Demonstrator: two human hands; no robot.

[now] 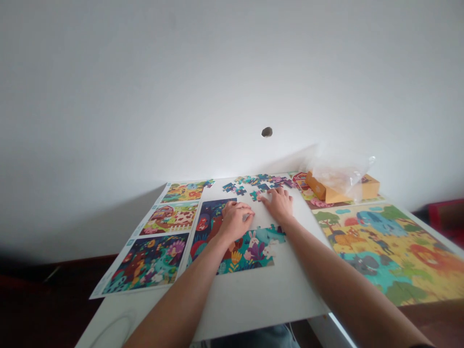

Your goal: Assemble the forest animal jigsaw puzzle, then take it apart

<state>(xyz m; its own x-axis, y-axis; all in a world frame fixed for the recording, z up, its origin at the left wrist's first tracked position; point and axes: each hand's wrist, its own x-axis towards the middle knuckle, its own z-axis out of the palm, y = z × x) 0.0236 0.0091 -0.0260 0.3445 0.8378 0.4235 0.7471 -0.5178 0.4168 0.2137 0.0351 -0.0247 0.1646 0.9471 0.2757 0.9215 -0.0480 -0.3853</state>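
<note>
On the white surface point(253, 299) lies a big finished jigsaw puzzle point(384, 251) at the right side, and printed picture sheets point(148, 263) lie at the left side. A cardboard box point(342, 191) under a clear plastic bag point(337, 174) stands at the far right. In the middle is a partly built jigsaw puzzle point(241, 251), and the left hand point(235, 221) rests over it, the grip half closed. The right hand point(278, 204) lies against the loose puzzle pieces point(257, 183), its grip low and a little open; I cannot tell if either grip holds a piece

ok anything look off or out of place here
A small dark chip or hole in the white wall above the table looks odd: it is a rough blemish on the otherwise smooth paint.
</note>
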